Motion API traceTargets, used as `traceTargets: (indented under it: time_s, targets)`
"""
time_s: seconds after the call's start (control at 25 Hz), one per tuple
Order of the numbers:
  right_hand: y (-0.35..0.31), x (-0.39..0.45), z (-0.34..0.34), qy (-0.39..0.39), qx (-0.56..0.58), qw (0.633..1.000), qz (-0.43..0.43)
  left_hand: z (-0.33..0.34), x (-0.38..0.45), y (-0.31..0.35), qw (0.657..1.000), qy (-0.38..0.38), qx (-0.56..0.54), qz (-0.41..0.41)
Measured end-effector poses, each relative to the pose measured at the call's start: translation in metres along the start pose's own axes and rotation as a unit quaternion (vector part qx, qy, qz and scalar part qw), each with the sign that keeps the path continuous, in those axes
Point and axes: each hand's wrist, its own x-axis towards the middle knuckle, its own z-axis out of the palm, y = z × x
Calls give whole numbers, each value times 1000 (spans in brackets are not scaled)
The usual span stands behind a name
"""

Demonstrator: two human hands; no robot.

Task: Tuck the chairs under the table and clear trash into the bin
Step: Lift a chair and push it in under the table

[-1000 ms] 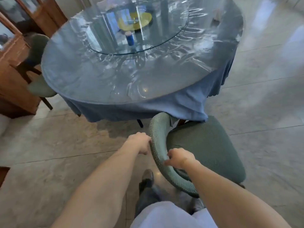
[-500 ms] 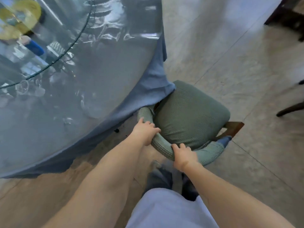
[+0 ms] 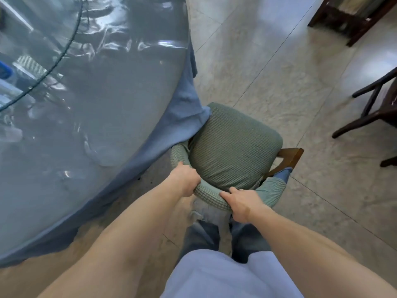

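A green fabric-covered chair [image 3: 234,145] stands right in front of me, its seat beside the edge of the round table [image 3: 90,117]. The table carries a blue cloth under clear plastic, and the cloth's hem drapes over the seat's left corner. My left hand [image 3: 184,181] grips the curved backrest on its left part. My right hand [image 3: 242,203] holds the same backrest further right, fingers laid over its top. A wooden chair leg [image 3: 290,155] sticks out at the right.
Dark wooden chair legs [image 3: 369,112] stand on the pale tiled floor at the right edge. More dark wooden furniture [image 3: 352,20] is at the top right. A glass turntable rim [image 3: 64,50] shows on the tabletop. My legs are directly behind the chair.
My view has swung right, so the table now fills the left. The chair has turned, its seat pointing away from me along the table edge. Both hands stay on the backrest.
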Motion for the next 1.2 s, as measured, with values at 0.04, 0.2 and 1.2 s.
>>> traceTargets:
  time_s: [0.04,0.2,1.2]
  targets:
    - [2,0,-1,-6,-13,1000,-5,0,-1,3,1000,0,3,-5]
    - [22,1,-12,-23,-64,997,-33,-9,-2,16,999,4,-17,-31]
    - [300,67,-145,-28,-358,900,-247,-189,144,194,895,-30,-386,-220]
